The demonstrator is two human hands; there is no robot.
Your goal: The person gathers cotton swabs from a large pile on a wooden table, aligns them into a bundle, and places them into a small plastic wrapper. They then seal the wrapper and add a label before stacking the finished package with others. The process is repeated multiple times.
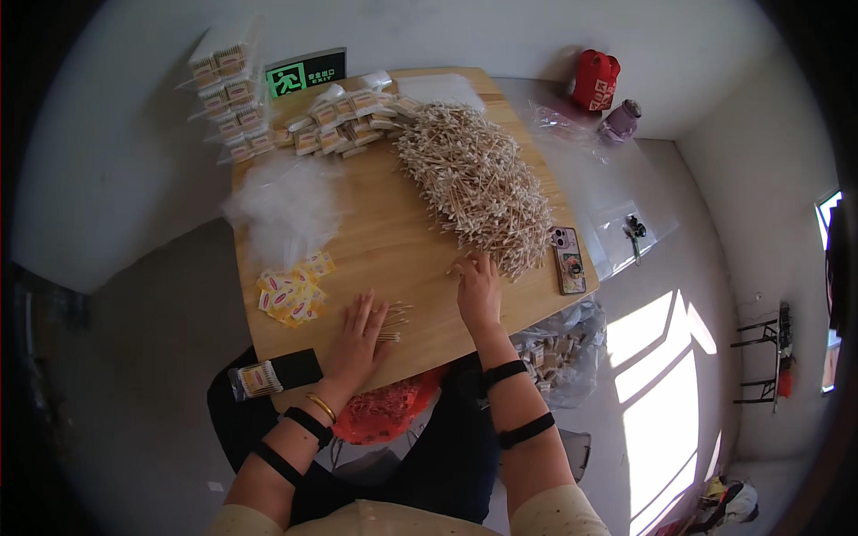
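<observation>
My left hand point(359, 338) lies flat on the wooden table point(375, 241) near its front edge, fingers stretched out. A few loose cotton swabs point(393, 323) stick out beside it, their near ends partly hidden by the hand. At the near edge of a big heap of cotton swabs point(478, 179), my right hand point(480, 290) has its fingers bent and drawn together on some swabs; the fingertips are partly hidden. Left of my left hand lie yellow and white printed cards point(293, 293), with a stack of clear plastic bags point(290, 205) behind them.
Packed swab bundles point(344, 121) lie at the back, beside a tall stack of packs point(232, 98). A phone point(568, 261) rests by the right edge. One pack point(259, 380) sits at the front left corner. Below are a red bag point(380, 415) and a clear bag of packs point(559, 353).
</observation>
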